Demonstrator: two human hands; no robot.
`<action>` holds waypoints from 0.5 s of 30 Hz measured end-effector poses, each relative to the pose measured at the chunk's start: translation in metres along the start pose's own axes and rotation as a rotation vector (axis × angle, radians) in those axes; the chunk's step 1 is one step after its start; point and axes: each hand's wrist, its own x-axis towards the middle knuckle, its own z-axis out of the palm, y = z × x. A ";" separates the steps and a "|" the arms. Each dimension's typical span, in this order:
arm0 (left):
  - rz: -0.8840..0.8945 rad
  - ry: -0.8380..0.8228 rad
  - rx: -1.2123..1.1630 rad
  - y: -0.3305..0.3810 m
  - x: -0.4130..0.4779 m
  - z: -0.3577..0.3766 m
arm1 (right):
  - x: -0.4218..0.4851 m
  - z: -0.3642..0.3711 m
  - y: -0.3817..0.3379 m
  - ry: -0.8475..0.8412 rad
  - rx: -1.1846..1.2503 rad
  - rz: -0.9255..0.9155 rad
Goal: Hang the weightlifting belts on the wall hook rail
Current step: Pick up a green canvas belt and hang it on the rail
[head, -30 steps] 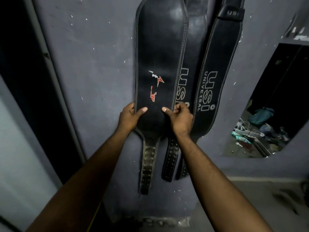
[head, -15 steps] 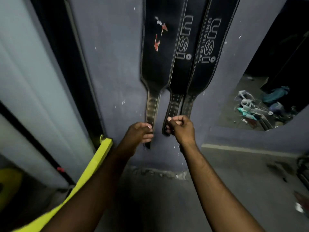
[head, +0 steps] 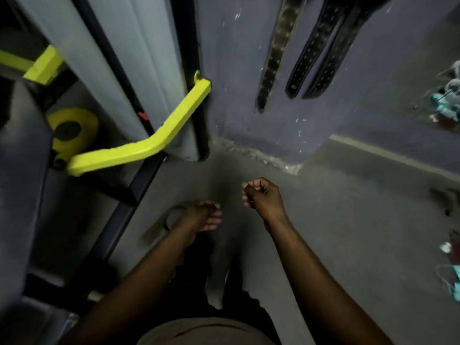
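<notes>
Belts (head: 316, 46) are seen hanging on the wall; left hand (head: 204, 216) loosely open, right hand (head: 262, 195) curled, both empty; retrieval of any remaining belt is judged next.

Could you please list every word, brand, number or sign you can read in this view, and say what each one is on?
No text can be read anywhere in this view.
The three belt tails hanging on the wall show only punched holes; the belts' wider parts are out of frame.
The yellow bar bears no marking.
A small red mark on the grey panel is too blurred to read.
</notes>
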 end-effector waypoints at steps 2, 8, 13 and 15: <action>-0.054 0.027 -0.007 -0.034 -0.003 -0.025 | -0.014 0.022 0.029 -0.023 -0.049 0.043; -0.175 0.094 -0.003 -0.134 0.015 -0.119 | -0.034 0.105 0.139 -0.113 -0.214 0.190; -0.264 0.237 -0.058 -0.221 0.055 -0.189 | -0.014 0.167 0.250 -0.203 -0.361 0.286; -0.299 0.283 -0.096 -0.250 0.080 -0.207 | 0.002 0.186 0.292 -0.287 -0.476 0.323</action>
